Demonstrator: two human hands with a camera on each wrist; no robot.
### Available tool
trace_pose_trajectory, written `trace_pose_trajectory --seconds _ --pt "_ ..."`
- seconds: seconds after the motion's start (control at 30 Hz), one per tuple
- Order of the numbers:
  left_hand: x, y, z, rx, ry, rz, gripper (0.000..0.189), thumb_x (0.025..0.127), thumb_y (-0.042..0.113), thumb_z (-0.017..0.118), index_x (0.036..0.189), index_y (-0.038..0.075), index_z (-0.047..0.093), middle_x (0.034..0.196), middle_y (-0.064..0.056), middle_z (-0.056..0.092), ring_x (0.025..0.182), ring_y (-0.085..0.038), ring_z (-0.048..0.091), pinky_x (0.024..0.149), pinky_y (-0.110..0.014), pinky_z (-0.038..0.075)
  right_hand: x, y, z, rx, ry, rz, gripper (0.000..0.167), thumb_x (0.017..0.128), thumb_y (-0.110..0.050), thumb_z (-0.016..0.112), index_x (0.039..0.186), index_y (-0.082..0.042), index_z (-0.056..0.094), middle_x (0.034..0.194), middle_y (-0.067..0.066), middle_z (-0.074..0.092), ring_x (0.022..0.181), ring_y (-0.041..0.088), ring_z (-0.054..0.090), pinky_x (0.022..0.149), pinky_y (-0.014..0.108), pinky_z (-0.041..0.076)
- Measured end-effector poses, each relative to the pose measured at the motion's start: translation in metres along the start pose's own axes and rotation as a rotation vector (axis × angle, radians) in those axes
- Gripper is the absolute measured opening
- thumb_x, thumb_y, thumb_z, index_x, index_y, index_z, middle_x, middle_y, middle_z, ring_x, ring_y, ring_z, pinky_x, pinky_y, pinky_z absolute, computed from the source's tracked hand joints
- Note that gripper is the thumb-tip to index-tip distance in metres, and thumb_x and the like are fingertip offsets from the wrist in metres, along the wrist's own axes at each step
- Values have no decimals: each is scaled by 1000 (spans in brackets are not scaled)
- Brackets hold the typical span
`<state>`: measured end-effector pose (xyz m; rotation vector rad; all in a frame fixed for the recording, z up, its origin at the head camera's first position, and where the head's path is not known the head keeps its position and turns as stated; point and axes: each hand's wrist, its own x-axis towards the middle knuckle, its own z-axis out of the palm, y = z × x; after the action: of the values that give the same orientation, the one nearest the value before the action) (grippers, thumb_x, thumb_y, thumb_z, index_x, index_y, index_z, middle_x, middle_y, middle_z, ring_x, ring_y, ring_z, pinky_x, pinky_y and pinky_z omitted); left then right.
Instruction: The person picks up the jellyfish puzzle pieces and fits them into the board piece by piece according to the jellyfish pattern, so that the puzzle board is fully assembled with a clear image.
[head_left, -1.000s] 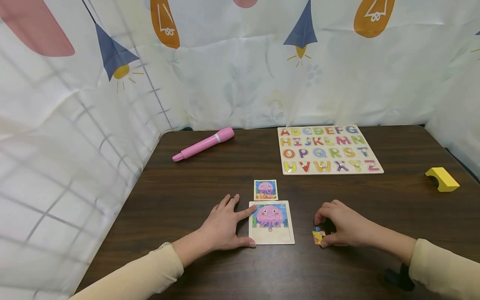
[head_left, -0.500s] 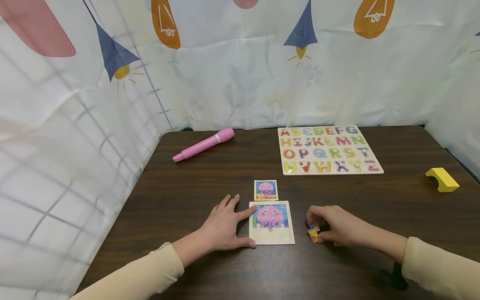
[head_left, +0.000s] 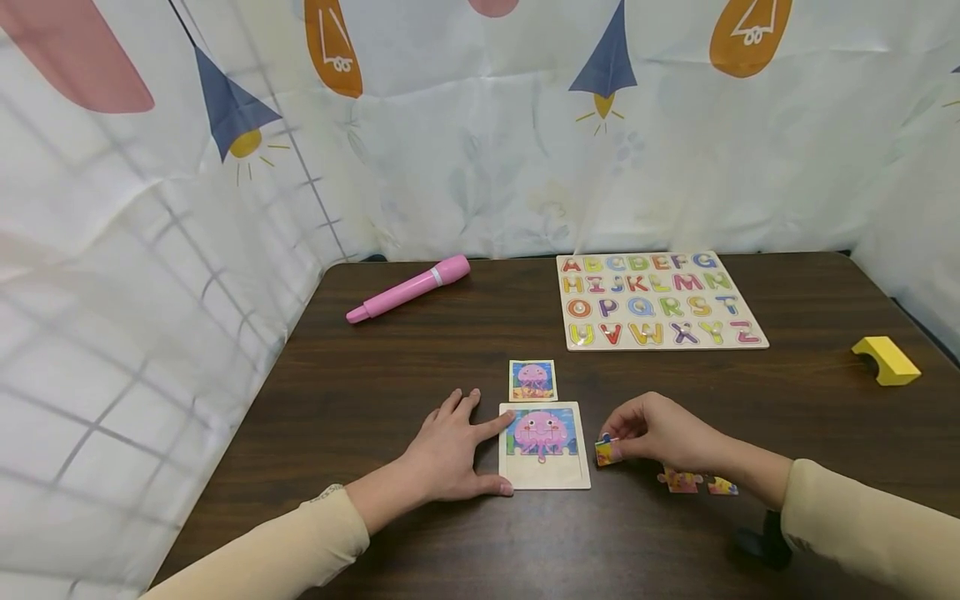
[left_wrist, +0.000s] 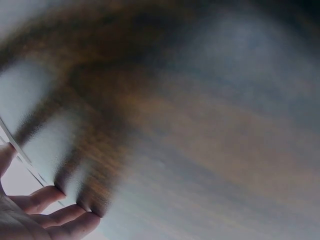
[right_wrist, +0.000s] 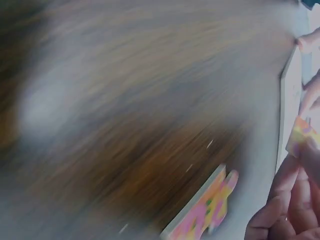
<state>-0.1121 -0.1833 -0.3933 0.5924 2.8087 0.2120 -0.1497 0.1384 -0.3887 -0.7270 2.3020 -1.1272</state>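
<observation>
A small yellow and orange puzzle piece point(head_left: 606, 451) is pinched between thumb and fingers of my right hand point(head_left: 667, 435), just right of the puzzle tray. My left hand point(head_left: 448, 454) lies with spread fingers at the left edge of that pale tray point(head_left: 546, 477), index finger and thumb touching its frame. In the tray, joined pieces show a pink jellyfish point(head_left: 540, 429); the lower strip is bare. Two loose puzzle pieces, one pink-orange point(head_left: 681, 481) and one yellow-pink point(head_left: 723, 486), lie by my right wrist. The right wrist view shows the held piece point(right_wrist: 301, 132) close up.
Above the tray lies a small jellyfish picture card point(head_left: 532, 381). Farther back are a pink marker-shaped stick point(head_left: 408, 289) and an alphabet board point(head_left: 663, 300). A yellow arched block point(head_left: 887, 361) sits at the right, and a dark object point(head_left: 767, 546) shows below the right sleeve.
My right hand has picked up the yellow piece and moved it left towards the tray. The two loose pieces, previously mostly hidden by that hand, now show. My left hand stays in place.
</observation>
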Motion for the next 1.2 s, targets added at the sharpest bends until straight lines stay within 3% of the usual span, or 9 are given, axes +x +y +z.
trace_pose_trajectory --seconds 0.23,0.37,0.6,0.87,1.2 --pt "1 0 -1 2 -12 -6 91 79 76 71 156 37 43 165 -23 31 152 -50 27 113 -66 37 15 -9 6 254 -36 91 23 94 -18 75 101 4 72 85 9 76 76 13 69 66 26 56" --pt "1 0 -1 1 -19 -13 91 78 76 70 156 38 42 165 -23 30 152 -50 26 113 -66 36 23 -16 14 318 -56 131 24 95 -20 74 99 4 71 83 9 77 76 14 72 64 26 55" --pt "1 -1 -2 1 -7 -5 91 78 76 70 156 37 43 164 -24 32 151 -50 27 113 -65 38 33 -28 30 334 -76 160 20 96 -15 72 100 4 76 79 11 78 70 8 68 60 24 48" --pt "0 0 -2 -4 3 3 90 78 75 71 155 36 45 163 -24 32 151 -51 28 113 -64 38 42 -40 49 333 -118 223 22 96 -14 72 85 4 77 64 1 71 56 4 69 45 17 31" --pt "0 0 0 -1 3 2 90 79 76 70 155 36 45 163 -24 33 151 -51 28 113 -64 38 51 -52 67 329 -139 295 25 95 -12 71 78 5 76 57 -1 67 48 3 65 41 13 34"
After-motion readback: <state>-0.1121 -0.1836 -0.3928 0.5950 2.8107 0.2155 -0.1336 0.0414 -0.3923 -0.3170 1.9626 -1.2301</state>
